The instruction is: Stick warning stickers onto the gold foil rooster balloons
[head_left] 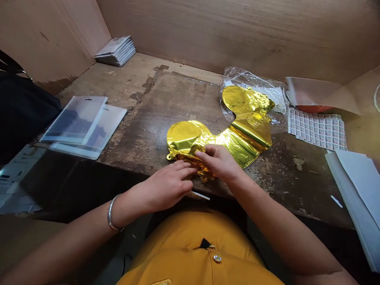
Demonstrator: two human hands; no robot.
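Observation:
A flat, uninflated gold foil balloon (243, 142) with a curved outline lies across the front of the table, its far lobe by a clear bag. My right hand (221, 162) pinches the foil at the near end between thumb and fingers. Beside it, my left hand (169, 184) has its fingers closed on the same crumpled near edge; the fingertips are partly hidden by foil. Just below the left thumb a thin white stick (200, 194) pokes out; whether that hand holds it I cannot tell. A small tab (170, 157) juts from the balloon's left side.
Clear plastic sleeves (86, 122) lie at the left, near a dark bag (23, 107). A stack of packets (117, 50) stands in the back corner. To the right are a clear bag of white sticks (279, 97), label sheets (317, 127) and white paper (356, 190). Wooden panels enclose the table.

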